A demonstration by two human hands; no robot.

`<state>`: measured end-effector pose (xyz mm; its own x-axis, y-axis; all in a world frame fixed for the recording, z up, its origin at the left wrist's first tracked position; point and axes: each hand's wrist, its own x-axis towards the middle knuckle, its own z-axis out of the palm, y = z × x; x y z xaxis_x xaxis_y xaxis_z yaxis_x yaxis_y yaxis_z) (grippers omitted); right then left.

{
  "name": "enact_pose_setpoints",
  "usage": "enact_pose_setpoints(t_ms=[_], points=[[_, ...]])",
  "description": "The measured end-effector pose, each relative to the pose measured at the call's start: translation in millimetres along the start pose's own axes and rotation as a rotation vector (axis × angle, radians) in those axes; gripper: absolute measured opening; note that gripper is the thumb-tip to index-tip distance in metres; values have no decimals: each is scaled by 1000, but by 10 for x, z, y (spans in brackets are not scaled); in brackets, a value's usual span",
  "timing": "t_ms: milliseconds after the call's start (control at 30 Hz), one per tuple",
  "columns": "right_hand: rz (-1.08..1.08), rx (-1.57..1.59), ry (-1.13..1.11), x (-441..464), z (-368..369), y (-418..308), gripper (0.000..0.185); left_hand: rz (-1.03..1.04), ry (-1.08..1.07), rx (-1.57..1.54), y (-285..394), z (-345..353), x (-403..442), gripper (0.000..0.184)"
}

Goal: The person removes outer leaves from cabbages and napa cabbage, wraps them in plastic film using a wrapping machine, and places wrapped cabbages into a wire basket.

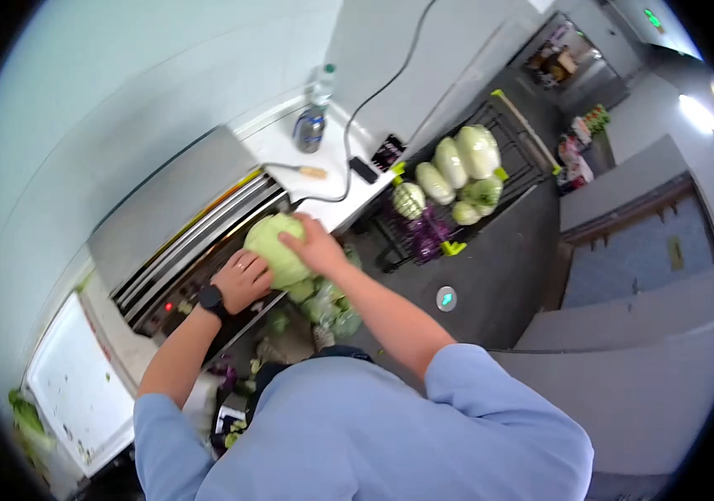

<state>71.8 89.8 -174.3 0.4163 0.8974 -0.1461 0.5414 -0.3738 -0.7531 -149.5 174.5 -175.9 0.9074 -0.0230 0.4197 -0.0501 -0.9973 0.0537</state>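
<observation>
A pale green cabbage [276, 249] is between my two hands at the front of a metal wrapping machine [177, 250]. My left hand [243, 280], with a dark watch at the wrist, presses its curled fingers against the cabbage's near left side. On the other side my right hand [317, 245] grips it, thumb on top and fingers around the far right edge. The cabbage's underside is hidden. Below it, loose leaves and clear plastic [328, 307] are partly visible. A small red light [169, 306] glows on the machine's panel.
A black cart [532, 150] to the right carries wrapped Chinese cabbages [450, 163]. On the white counter are a bottle [310, 129], a wooden-handled tool [311, 172] and a black phone-like object [364, 169]. A cable [403, 67] hangs across. A white tray [77, 384] lies left.
</observation>
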Motion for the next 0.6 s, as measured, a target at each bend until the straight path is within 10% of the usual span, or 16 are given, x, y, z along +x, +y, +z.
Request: enact_pose_setpoints(t_ms=[600], points=[[-33,37,-42,125,18,137,66,99,-110,-46,-90,-40,196,37]])
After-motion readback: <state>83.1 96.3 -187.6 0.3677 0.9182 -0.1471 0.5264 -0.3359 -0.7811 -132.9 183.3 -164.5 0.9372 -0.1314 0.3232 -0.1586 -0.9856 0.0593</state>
